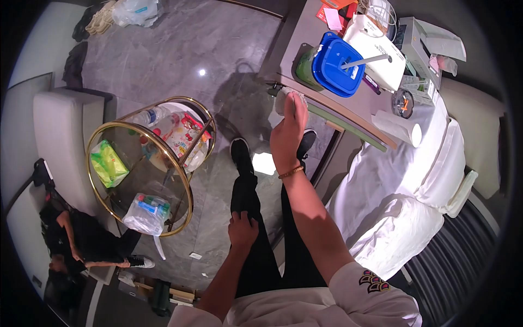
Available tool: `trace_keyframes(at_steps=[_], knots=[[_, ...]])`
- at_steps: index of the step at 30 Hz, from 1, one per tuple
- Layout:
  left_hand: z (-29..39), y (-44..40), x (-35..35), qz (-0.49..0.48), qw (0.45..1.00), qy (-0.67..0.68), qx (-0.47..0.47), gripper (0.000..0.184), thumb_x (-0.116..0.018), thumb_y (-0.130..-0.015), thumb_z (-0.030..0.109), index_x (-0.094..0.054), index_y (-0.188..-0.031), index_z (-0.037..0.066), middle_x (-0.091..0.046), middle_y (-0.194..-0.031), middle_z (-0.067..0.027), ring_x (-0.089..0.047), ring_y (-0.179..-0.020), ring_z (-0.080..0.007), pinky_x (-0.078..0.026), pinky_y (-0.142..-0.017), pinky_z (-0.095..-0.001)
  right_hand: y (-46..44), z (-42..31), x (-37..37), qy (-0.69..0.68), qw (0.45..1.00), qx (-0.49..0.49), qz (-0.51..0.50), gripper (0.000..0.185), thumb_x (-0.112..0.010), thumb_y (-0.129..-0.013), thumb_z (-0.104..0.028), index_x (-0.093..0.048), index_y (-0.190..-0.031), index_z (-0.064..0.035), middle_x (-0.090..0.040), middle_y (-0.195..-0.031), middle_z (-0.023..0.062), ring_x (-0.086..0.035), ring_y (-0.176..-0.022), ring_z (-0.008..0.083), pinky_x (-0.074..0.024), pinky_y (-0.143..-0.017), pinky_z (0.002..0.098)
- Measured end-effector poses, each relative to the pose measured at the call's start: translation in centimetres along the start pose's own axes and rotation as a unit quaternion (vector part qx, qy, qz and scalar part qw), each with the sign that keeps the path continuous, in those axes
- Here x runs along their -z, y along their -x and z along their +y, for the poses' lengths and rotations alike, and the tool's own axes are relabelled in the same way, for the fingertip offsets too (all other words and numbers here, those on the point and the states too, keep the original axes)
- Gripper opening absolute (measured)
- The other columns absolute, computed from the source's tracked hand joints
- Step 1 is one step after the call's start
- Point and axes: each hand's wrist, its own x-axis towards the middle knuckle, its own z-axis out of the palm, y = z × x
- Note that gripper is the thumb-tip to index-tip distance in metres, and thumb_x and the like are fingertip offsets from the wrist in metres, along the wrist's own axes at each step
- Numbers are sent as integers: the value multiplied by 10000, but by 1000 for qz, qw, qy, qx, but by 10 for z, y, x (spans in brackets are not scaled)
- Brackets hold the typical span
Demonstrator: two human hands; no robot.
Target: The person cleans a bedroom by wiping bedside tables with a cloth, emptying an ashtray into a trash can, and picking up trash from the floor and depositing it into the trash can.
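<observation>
My right hand (pixel 289 132), with a beaded bracelet at the wrist, reaches to the desk's near corner. Its fingers press together around a pale crumpled cloth or tissue (pixel 282 102), partly hidden by the hand. My left hand (pixel 243 231) rests on my dark-trousered leg with nothing visible in it, its fingers laid over the thigh. Above my right hand, on the desk (pixel 298 46), stands a green container (pixel 309 70) beside a blue lid or box (pixel 341 66) with a pale stick across it.
A gold-rimmed round glass table (pixel 189 210) holds a green tissue pack (pixel 109 164) and a clear bag (pixel 147 212). A white-sheeted bed (pixel 376 174) lies right. An ashtray (pixel 402 102) and paper roll (pixel 400 128) are on the desk. Another person (pixel 81 234) sits at left.
</observation>
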Motion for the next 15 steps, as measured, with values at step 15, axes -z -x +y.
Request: trace_keyframes(at_steps=[15], knots=[[5, -3, 6, -6, 1000, 6, 1, 340, -597, -793, 263, -567, -1068, 66, -512, -1028, -176, -565, -910, -367, -500, -741, -464, -24, -7, -17, 33, 997, 67, -21, 535, -489, -713, 161, -575, -1210, -19, -490, -1310, 111, -429, -1247, 324, -340, -1056, 395]])
